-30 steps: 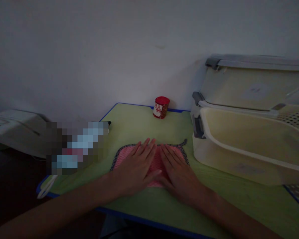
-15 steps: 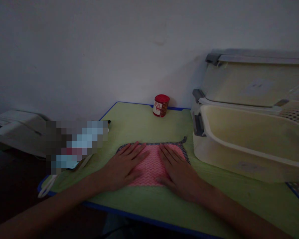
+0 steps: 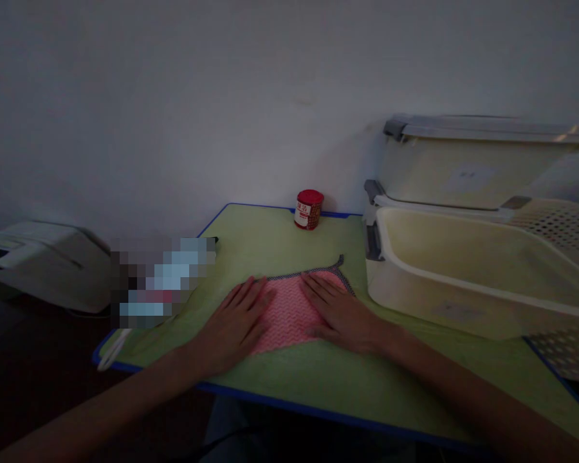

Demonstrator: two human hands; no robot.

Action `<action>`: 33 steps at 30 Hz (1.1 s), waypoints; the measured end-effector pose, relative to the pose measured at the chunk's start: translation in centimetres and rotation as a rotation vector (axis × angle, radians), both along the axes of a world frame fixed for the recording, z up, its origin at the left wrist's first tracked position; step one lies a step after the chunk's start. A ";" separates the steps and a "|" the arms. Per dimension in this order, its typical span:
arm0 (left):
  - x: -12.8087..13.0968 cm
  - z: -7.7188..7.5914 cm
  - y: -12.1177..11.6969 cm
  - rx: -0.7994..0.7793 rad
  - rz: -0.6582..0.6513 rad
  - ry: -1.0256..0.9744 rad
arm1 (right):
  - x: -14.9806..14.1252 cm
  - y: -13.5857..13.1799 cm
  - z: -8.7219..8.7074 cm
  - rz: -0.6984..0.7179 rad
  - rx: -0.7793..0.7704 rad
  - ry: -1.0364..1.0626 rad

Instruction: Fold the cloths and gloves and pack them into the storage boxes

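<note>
A pink cleaning cloth (image 3: 289, 311) with a textured weave and a dark checked border lies flat on the green tabletop (image 3: 255, 247). A small hanging loop sticks up at its far right corner. My left hand (image 3: 234, 328) rests flat on the cloth's left side, fingers stretched forward. On the right side of the cloth, my right hand (image 3: 342, 315) lies palm down with its fingers out. Both hands cover parts of the cloth's side edges; its middle shows between them.
A red canister (image 3: 309, 209) with a pale label stands near the wall. To the right is a cream plastic bin (image 3: 444, 315), with another bin (image 3: 444, 170) behind it. A blurred-out flat object (image 3: 174, 276) lies at left; a white appliance-like box (image 3: 48, 267) is beyond the table.
The cloth has turned slightly, its right side now farther from me. My right hand has moved a little forward and left with it. The camera view has shifted slightly too.
</note>
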State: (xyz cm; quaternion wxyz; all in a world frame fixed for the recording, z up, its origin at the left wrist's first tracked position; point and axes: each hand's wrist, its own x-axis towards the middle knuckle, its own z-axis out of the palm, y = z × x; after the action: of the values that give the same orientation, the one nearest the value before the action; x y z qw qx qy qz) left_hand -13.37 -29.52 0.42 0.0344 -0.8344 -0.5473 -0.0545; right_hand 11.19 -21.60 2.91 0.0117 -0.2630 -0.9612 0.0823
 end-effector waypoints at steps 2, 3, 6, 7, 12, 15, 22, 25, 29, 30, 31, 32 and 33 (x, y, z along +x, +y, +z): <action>-0.8 0.4 0.0 -0.010 0.058 -0.035 | 0.2 -0.1 0.0 0.010 -0.007 0.002; -1.2 0.8 0.0 -0.013 0.091 -0.054 | 0.3 -0.3 0.2 0.016 -0.015 0.000; -2.1 2.4 -0.1 -0.014 0.186 -0.091 | 1.2 -1.1 0.8 0.034 -0.030 0.005; -2.2 3.0 -0.3 -0.021 0.211 -0.090 | 1.6 -1.5 1.1 0.035 -0.024 0.009; -1.6 4.8 -2.3 -0.134 0.260 -0.040 | 4.6 -3.1 2.0 -0.031 0.062 0.026; -0.8 5.6 -4.0 -0.177 0.087 -0.047 | 6.3 -3.4 1.9 -0.058 0.091 0.029; -0.7 7.1 -4.0 -0.202 -0.181 0.031 | 7.5 -3.8 1.7 -0.038 0.172 0.021; -1.3 6.4 -3.0 -0.171 -0.117 0.087 | 7.3 -4.3 2.5 -0.008 0.156 0.039; -1.2 5.3 -1.3 -0.118 -0.018 0.121 | 6.3 -5.6 3.8 0.064 0.035 0.038; -1.1 5.2 -0.7 -0.123 0.014 0.109 | 5.9 -6.1 4.1 0.077 -0.003 0.037; -0.9 5.1 0.1 -0.141 0.053 0.093 | 5.4 -6.5 4.3 0.086 -0.040 0.035; -0.7 5.0 1.1 -0.170 0.083 0.074 | 4.8 -7.0 4.4 0.096 -0.075 0.033; -0.5 5.0 2.1 -0.212 0.098 0.053 | 4.1 -7.5 4.5 0.113 -0.108 0.033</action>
State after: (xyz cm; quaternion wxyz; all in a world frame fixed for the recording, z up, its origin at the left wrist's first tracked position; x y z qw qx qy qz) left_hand -13.85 -27.38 5.45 -0.0369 -0.8069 -0.5889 0.0273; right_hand 15.29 -29.05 7.37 0.0088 -0.2074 -0.9683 0.1386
